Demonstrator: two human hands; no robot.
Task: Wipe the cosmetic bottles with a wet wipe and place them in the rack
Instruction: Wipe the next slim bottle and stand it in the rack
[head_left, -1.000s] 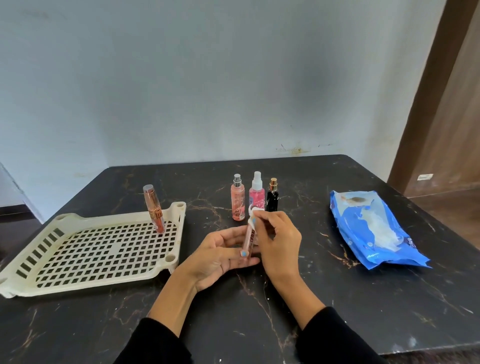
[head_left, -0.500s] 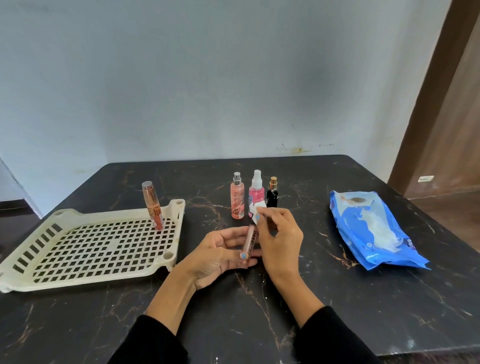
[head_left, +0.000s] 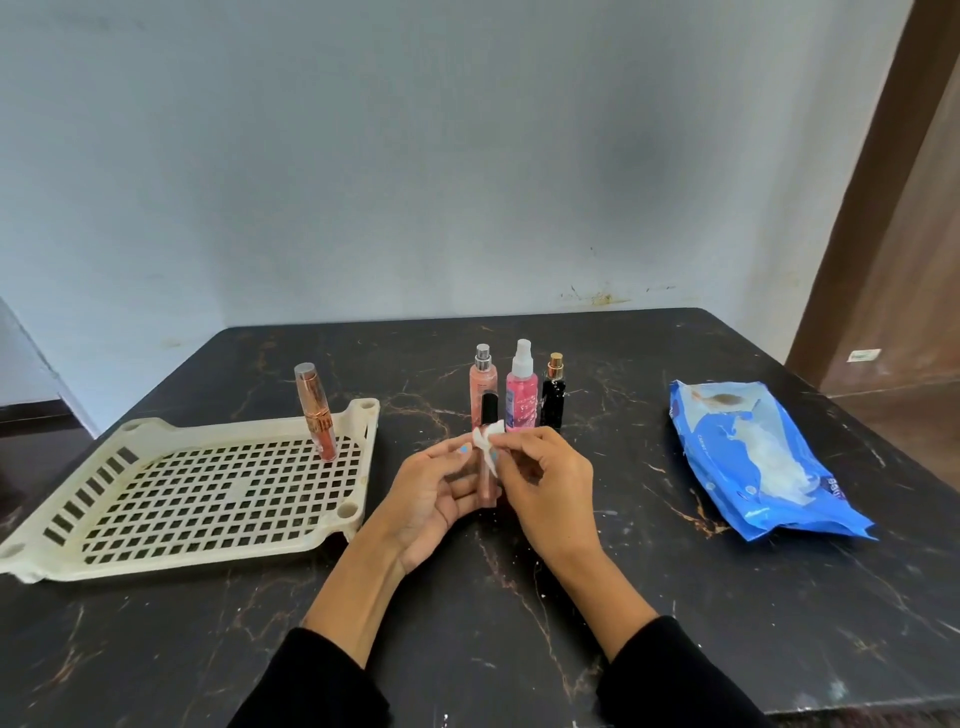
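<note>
Left hand (head_left: 434, 499) grips slim gloss tube (head_left: 487, 467) upright – right hand (head_left: 545, 486) pinches wet wipe (head_left: 488, 444) round it; light, likely slippery – hold mid-body

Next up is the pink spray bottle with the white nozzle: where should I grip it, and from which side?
Probably its round pink body below the nozzle, on the pink spray bottle. It stands upright mid-row, with the peach bottle and black bottle close beside it, so come from above or the near side.

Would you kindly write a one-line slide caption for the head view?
Left hand holds a lip gloss tube while the right hand rubs it with a wet wipe beside the rack.
</note>
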